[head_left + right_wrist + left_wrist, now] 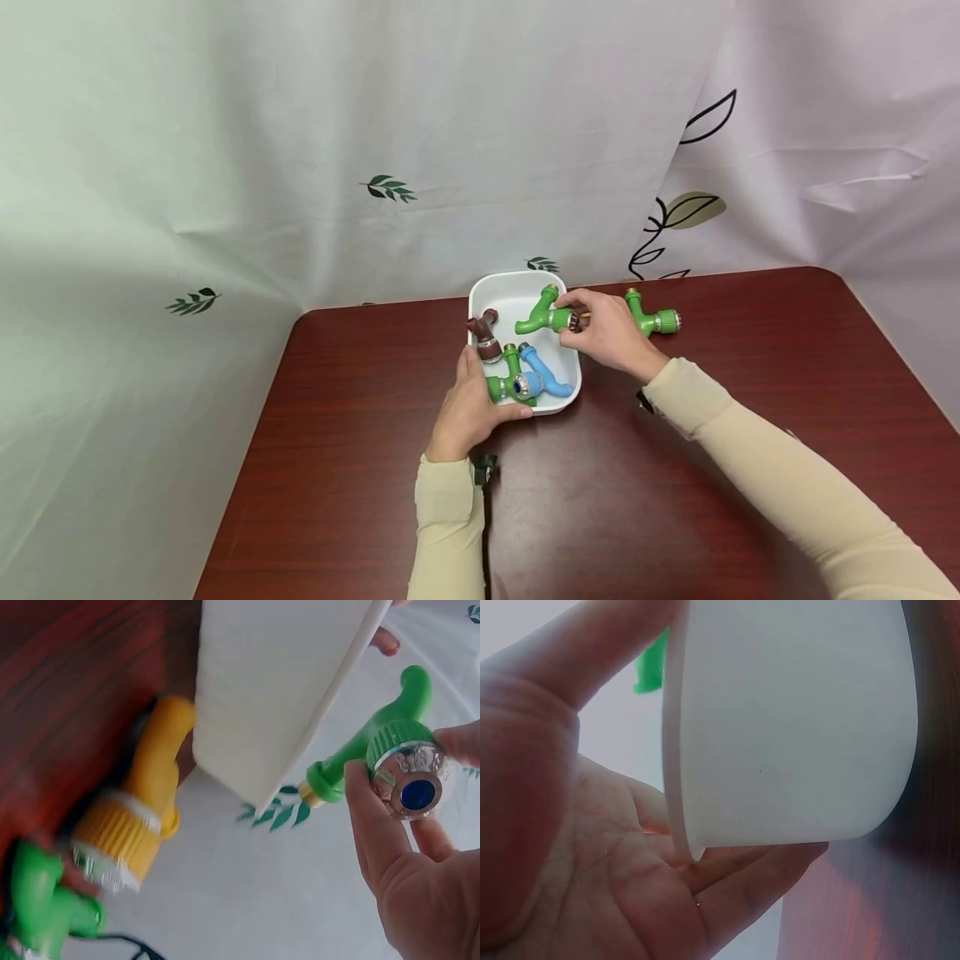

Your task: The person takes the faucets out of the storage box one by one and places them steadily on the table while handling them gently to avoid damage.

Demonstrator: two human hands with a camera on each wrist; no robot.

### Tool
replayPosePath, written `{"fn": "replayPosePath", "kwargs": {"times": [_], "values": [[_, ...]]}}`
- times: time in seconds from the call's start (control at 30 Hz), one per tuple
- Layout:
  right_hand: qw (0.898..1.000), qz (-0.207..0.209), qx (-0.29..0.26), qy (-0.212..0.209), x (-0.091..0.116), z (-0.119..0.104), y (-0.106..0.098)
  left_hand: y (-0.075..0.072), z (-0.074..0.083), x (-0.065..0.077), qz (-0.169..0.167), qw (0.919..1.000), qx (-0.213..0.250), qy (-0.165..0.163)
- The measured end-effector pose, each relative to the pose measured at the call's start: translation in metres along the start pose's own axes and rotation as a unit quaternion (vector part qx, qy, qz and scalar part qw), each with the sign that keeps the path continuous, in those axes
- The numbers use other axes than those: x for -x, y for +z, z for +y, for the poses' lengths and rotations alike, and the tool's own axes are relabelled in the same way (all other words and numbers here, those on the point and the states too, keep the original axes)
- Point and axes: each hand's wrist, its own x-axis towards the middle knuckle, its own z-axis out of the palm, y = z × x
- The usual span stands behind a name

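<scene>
A white plastic tub (510, 290) stands on the table. My left hand (462, 414) grips its near left corner, thumb along the front rim and fingers against the left side. Over the tub, my right hand (609, 330) pinches a green tap (536, 320) by its handle; the right wrist view shows the handle's chrome cap with a blue centre. Inside the tub lie a brown tap (487, 348), a second green tap (495, 388) and a light blue tap (553, 382). The left hand partly hides the second green one.
Right of the tub, another green tap (664, 322) lies on the dark red wooden table (360, 433). Beside it is a yellow tap (139, 817), mostly hidden by the right hand in the head view. A leaf-printed white curtain (465, 125) hangs behind the table.
</scene>
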Motion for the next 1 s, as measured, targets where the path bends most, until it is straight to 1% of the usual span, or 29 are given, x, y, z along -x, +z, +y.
{"fn": "replayPosePath", "kwargs": {"times": [0.17,0.57,0.77,1.0], "values": [[0.999,-0.008,0.027,-0.017,0.004,0.008,-0.009,0.0,-0.001,0.0,0.0,1.0,0.004,0.001],[0.997,-0.011,0.051,-0.058,0.012,0.017,-0.022,0.0,0.0,0.0,-0.001,1.0,0.004,0.0],[0.996,-0.017,0.057,-0.064,0.017,0.024,-0.029,0.0,0.0,0.0,0.001,1.0,0.001,0.0],[0.996,-0.005,0.065,-0.066,0.024,0.035,-0.035,0.0,-0.001,0.001,0.003,1.0,-0.002,0.003]]}}
